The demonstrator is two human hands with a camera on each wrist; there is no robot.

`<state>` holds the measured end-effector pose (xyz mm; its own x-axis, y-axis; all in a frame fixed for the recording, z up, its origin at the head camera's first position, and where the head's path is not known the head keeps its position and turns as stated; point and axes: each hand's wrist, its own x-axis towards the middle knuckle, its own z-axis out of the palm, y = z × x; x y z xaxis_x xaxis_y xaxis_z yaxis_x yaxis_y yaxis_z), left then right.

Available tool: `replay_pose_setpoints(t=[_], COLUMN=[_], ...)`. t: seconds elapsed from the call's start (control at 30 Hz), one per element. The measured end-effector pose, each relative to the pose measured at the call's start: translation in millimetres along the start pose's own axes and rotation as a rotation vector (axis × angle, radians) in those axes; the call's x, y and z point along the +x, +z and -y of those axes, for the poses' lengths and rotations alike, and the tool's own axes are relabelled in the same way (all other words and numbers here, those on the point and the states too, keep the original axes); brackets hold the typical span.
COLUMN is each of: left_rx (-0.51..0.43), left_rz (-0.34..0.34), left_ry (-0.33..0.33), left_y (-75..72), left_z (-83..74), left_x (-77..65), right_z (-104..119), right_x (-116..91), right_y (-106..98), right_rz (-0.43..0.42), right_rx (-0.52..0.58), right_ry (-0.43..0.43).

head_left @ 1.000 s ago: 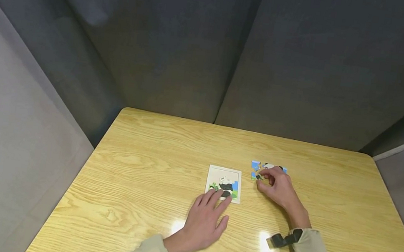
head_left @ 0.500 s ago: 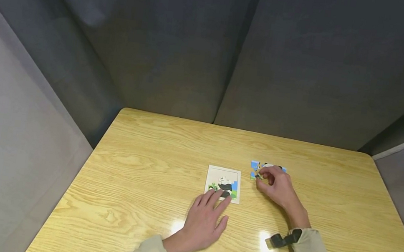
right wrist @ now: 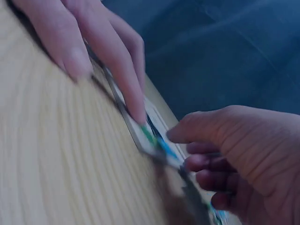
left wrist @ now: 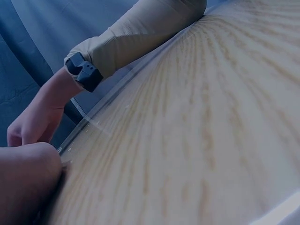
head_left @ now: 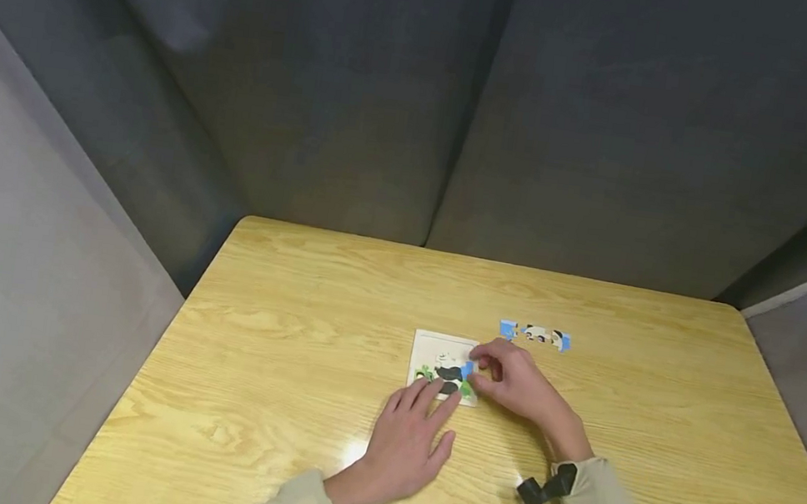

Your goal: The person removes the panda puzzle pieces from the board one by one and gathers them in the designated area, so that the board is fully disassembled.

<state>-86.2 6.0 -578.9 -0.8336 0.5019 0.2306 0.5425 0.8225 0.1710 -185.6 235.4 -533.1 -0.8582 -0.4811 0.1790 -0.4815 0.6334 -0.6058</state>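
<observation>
My left hand (head_left: 410, 442) lies palm down with its fingertips on the lower edge of a square white puzzle tray (head_left: 426, 343). Inside the tray sit panda puzzle pieces (head_left: 450, 373), showing black, green and blue. Over the tray's right side, my right hand (head_left: 519, 381) has thumb and fingers brought together in a pinch; the puzzle piece it holds is almost wholly hidden. In the right wrist view, the thumb (right wrist: 187, 129) comes close to the tray's blue and green pieces (right wrist: 157, 140), blurred by motion.
Behind the right hand, several loose puzzle pieces (head_left: 544, 336) lie in a row on the wooden table (head_left: 308, 291), including a blue one (head_left: 507, 329). Dark curtains (head_left: 360, 112) hang beyond the table's far edge. Black wrist cameras (head_left: 547, 484) sit at the cuffs.
My right hand has moved left from the loose pieces to the tray's right side, carrying a puzzle piece. The nearer loose pieces no longer show. My left hand has stayed on the tray.
</observation>
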Motion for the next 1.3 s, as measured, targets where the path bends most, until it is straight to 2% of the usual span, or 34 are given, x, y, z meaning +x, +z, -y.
replay_pose_setpoints(t=[0.1,0.23,0.53,0.67,1.3], left_rx=[-0.008,-0.016,0.030,0.033,0.020], left_rz=[0.010,0.016,-0.013,0.000,0.008], left_ry=[-0.013,-0.011,-0.002,-0.003,-0.015], left_y=[-0.7,-1.5,-0.8,-0.2,-1.9], left_z=[0.1,-1.5,-2.9,-3.3,-3.7], left_x=[-2.7,-6.5,-4.6,-3.9,-6.1], right_z=[11.6,19.5,22.9,22.0,26.6], right_x=[6.0,9.9,13.3,13.4,12.0], right_y=[8.1,16.2,22.5,23.3,22.7], right_rz=[0.085,0.122,0.099,0.092,0.065], right_rx=[-0.001,-0.022,-0.011,-0.012,-0.016], right_ry=[-0.015,-0.017,0.038,0.058,0.031])
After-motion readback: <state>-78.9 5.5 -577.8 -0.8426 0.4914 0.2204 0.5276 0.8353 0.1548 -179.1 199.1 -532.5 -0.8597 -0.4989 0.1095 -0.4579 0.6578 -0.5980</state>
